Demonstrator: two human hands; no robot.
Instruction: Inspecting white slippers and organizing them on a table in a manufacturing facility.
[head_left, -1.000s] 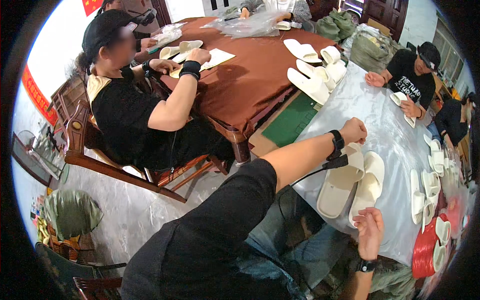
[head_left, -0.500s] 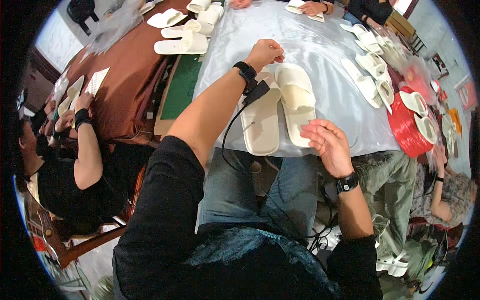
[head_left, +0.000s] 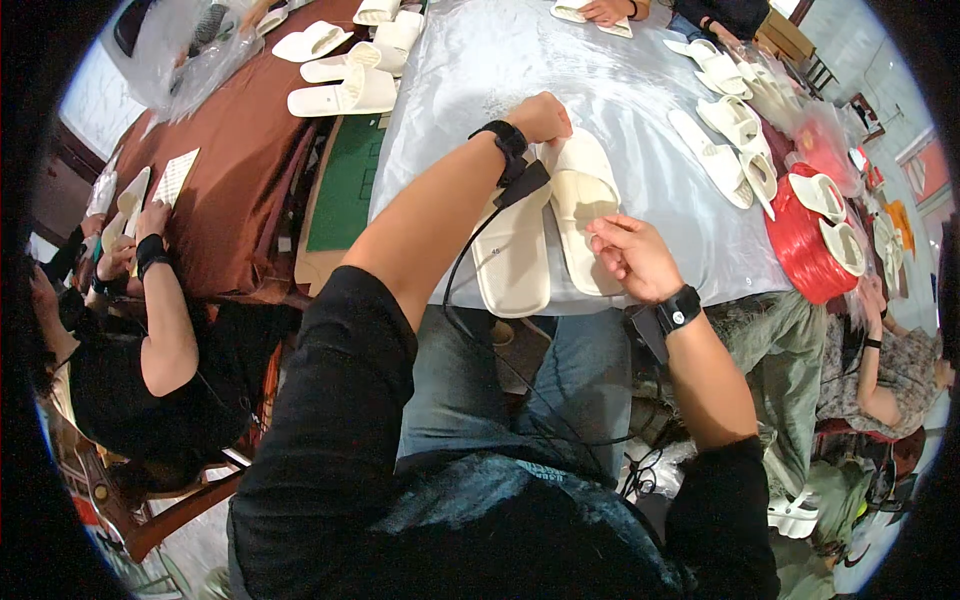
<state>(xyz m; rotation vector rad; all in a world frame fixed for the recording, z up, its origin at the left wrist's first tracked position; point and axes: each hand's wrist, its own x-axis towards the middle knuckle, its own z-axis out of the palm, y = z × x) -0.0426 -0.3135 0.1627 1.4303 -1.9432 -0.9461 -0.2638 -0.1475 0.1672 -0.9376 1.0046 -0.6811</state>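
Observation:
Two cream slippers lie side by side at the table's near edge, the left slipper [head_left: 512,262] and the right slipper [head_left: 586,192], toes pointing away from me. My left hand [head_left: 541,117] is closed at the toe of the right slipper. Whatever its fingers grip is hidden. Part of the left slipper's strap is covered by my left wrist and a black device [head_left: 524,184] on it. My right hand [head_left: 637,259] hovers by the right slipper's heel end, fingers curled and thumb drawn to the fingertips. Anything in that pinch is too small to make out.
Plastic sheeting [head_left: 450,130] covers the table. More cream slippers [head_left: 345,95] lie at the far left, others [head_left: 712,160] at the right beside a red roll [head_left: 808,245]. A green board [head_left: 345,185] lies left. A co-worker [head_left: 165,320] sits left; other people's hands [head_left: 608,12] are across.
My right hand has curled its fingers from a looser, spread pose and shifted slightly left over the right slipper. My left hand remains closed near the toe. The whole view has shifted a little.

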